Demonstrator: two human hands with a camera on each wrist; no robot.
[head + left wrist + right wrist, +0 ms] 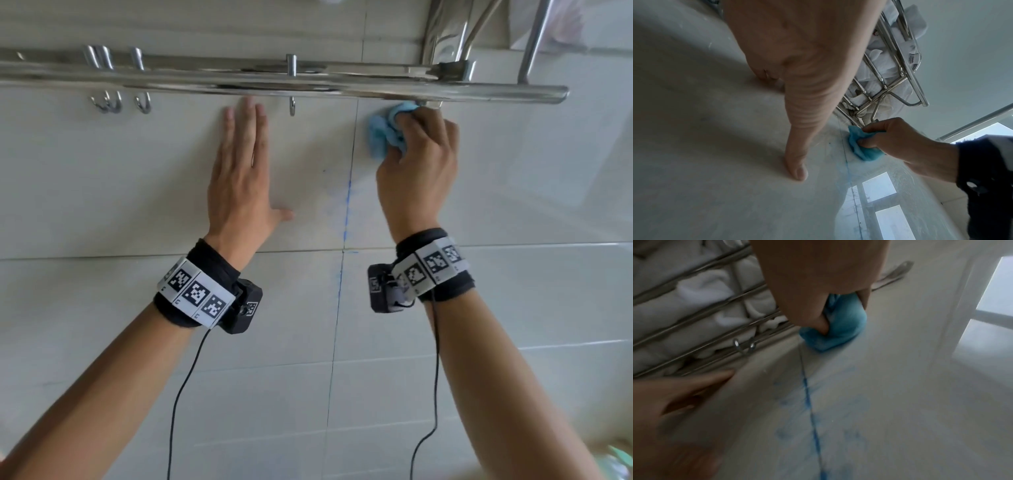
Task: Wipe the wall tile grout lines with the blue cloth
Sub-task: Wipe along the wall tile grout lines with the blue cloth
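My right hand (pixel 416 150) grips a bunched blue cloth (pixel 385 132) and presses it on the pale wall tile just under the steel rail, a little right of the vertical grout line (pixel 347 205). That line carries blue marks along its middle stretch (pixel 807 395), with faint blue smears on the tiles beside it. The cloth (pixel 836 327) shows below my curled fingers in the right wrist view, and also in the left wrist view (pixel 861 144). My left hand (pixel 241 164) lies flat on the tile left of the line, fingers straight, thumb (pixel 796 164) spread out.
A steel towel rail (pixel 274 82) with hooks (pixel 291 106) runs across the wall just above both hands. The rack above it holds white towels (pixel 701 293). A horizontal grout line (pixel 137 255) crosses below the hands. Cables hang from both wrist cameras.
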